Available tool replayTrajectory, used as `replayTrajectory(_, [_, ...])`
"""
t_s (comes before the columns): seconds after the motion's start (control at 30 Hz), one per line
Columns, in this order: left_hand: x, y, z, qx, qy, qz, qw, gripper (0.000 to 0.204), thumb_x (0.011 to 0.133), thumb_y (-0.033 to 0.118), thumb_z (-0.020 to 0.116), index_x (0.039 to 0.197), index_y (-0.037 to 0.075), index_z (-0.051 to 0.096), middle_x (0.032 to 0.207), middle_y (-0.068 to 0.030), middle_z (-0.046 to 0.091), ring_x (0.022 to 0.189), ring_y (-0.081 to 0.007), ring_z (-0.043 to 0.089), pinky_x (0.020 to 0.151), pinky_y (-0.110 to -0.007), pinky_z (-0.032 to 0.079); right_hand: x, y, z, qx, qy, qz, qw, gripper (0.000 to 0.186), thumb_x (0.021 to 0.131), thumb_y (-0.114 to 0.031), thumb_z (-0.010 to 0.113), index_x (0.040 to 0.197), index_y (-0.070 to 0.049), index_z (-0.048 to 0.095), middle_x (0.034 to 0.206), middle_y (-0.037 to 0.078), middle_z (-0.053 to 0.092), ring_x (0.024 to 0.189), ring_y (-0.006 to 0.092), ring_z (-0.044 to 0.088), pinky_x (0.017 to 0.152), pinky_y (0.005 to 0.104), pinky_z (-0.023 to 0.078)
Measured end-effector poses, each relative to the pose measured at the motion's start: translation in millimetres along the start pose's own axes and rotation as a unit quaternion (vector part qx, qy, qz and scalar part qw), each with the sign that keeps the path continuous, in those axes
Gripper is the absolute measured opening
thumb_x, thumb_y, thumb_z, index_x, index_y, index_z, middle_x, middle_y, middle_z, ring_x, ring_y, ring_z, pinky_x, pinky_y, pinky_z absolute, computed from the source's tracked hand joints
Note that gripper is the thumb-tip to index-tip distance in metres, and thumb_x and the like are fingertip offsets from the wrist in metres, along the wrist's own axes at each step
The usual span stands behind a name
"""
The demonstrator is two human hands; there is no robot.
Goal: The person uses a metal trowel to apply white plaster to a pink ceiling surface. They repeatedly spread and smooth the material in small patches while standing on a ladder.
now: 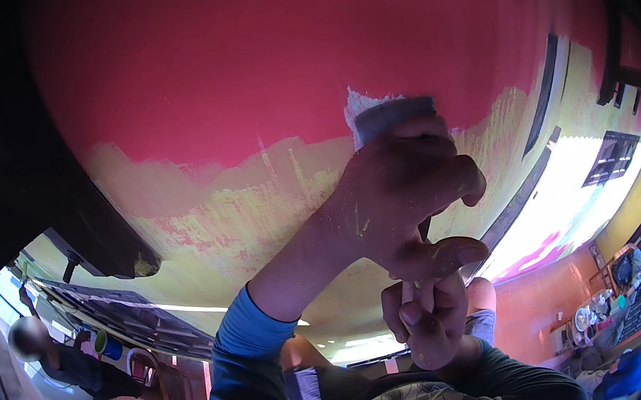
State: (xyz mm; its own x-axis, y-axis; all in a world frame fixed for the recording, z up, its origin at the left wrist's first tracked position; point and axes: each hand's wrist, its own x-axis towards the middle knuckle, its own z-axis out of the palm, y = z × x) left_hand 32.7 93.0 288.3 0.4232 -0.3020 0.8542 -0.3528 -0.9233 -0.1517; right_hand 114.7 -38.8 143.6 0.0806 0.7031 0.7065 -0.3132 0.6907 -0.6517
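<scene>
My left hand (405, 182) is raised against a painted wall (243, 74), pink-red above and patchy pale yellow below. Its fingers curl around a wide, dark grey blade (394, 118), which looks like a scraper and meets the wall at the lower edge of the pink. Beside the blade's left end shows a ragged whitish patch (360, 106). Below, my right hand (429, 318) is closed around what appears to be the pale handle of the same tool. A dark stretch of the tool shows between the hands; the left fingertips are partly hidden.
At the far left, another person (87, 369) in dark clothes stands near a bucket (106, 345) and a chair (146, 370). A dark beam-like shape (76, 204) juts in on the left. Assorted household items (602, 310) lie at the lower right, below a barred window (610, 157).
</scene>
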Motion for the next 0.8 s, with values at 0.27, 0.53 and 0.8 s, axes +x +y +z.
replayTrajectory(0.27, [0.2,-0.3,-3.8,-0.008,-0.001,0.036,0.999,0.047,0.076,0.055,0.082,0.087,0.012,0.065,0.054,0.0021,0.046,0.055,-0.0219,0.053,0.066,-0.037,0.045,6.8,4.5,19.8,0.085,0.009,-0.028,0.996,0.05,0.082,0.018,0.041,0.131,0.004,0.044,0.115,0.015,0.047,0.068,0.0119,0.048,0.054,0.0267,0.036])
replayTrajectory(0.53, [4.8,0.9,-8.0,-0.017,0.014,0.005,1.0,0.044,0.075,0.05,0.085,0.083,0.013,0.063,0.054,0.0032,0.045,0.056,-0.0212,0.053,0.065,-0.036,0.044,14.5,3.1,25.0,0.099,-0.03,-0.059,0.993,0.051,0.082,0.021,0.037,0.129,0.001,0.044,0.102,0.007,0.044,0.051,0.0097,0.044,0.043,0.0257,0.034])
replayTrajectory(0.8, [7.7,3.0,-8.8,-0.03,0.018,-0.028,0.999,0.042,0.072,0.046,0.087,0.082,0.014,0.062,0.053,0.0043,0.043,0.054,-0.0204,0.051,0.064,-0.036,0.042,16.6,2.2,22.3,0.062,-0.048,-0.074,0.994,0.047,0.088,0.018,0.041,0.131,0.0,0.044,0.094,0.006,0.048,0.048,0.0104,0.045,0.041,0.0256,0.036])
